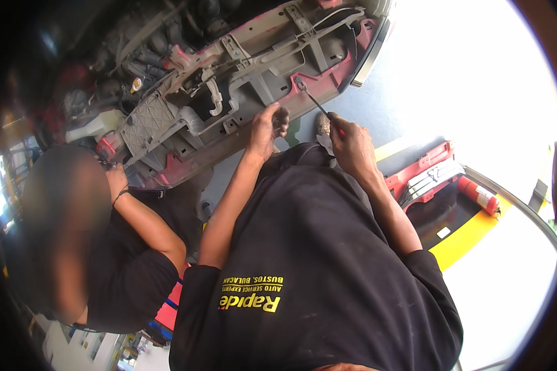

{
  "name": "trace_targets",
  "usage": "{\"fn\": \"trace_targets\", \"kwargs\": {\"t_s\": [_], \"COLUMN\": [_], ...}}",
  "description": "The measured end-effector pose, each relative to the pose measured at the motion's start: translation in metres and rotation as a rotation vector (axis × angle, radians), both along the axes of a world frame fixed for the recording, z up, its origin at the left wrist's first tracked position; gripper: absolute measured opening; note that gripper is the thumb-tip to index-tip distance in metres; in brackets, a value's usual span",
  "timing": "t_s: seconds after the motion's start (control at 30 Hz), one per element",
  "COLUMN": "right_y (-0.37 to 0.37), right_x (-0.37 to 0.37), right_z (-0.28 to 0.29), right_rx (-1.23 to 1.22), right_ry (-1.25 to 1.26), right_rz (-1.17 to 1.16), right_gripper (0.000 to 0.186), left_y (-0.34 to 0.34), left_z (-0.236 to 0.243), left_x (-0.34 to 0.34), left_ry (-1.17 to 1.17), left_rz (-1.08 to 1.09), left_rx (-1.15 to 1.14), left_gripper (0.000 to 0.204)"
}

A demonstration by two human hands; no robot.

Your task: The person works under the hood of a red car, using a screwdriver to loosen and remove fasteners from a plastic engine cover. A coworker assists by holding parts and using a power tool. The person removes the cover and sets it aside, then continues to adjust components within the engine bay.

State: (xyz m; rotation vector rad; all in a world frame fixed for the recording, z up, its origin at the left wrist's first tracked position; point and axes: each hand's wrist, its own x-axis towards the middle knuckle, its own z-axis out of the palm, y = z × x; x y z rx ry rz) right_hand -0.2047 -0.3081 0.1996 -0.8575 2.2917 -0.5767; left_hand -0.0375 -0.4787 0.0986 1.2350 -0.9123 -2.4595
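My right hand (346,136) grips a long black-handled ratchet (315,102), whose head rests on a fastener in the pink-painted lower edge of a vehicle's exposed front frame (275,83). My left hand (270,128) is raised just left of the ratchet, below the frame, fingers loosely curled and apart, with nothing visible in it. Grey brackets and a pale curved hook-like piece (215,99) are fixed to the frame above my hands.
A co-worker (136,241) in a dark shirt works close at my left, their hand (116,179) at the frame's left end. At right lie a red-and-silver part (424,167), a red extinguisher (476,195) and yellow floor markings (461,235). The engine bay (136,49) is beyond the frame.
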Motion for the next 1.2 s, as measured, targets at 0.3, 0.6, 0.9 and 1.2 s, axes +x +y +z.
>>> {"fn": "trace_targets", "kwargs": {"t_s": [0.3,0.6,0.9,1.2], "right_y": [-0.012,-0.028,-0.037,-0.032], "right_x": [-0.024,-0.051,-0.087,-0.104], "right_z": [0.014,0.033,0.033,0.011], "right_rx": [0.127,0.182,0.191,0.164], "right_ry": [0.103,0.092,0.081,0.074], "right_rz": [0.177,0.255,0.390,0.562], "right_gripper": [0.040,0.038,0.037,0.049], "left_y": [0.018,0.019,0.024,0.027], "left_z": [-0.027,-0.036,-0.036,-0.032], "left_x": [-0.081,-0.088,-0.093,-0.098], "left_ry": [-0.067,-0.019,-0.008,-0.045], "left_rz": [-0.061,-0.003,0.057,0.103], "left_rx": [-0.103,-0.033,-0.025,-0.031], "left_gripper": [0.027,0.020,0.022,0.027]}}
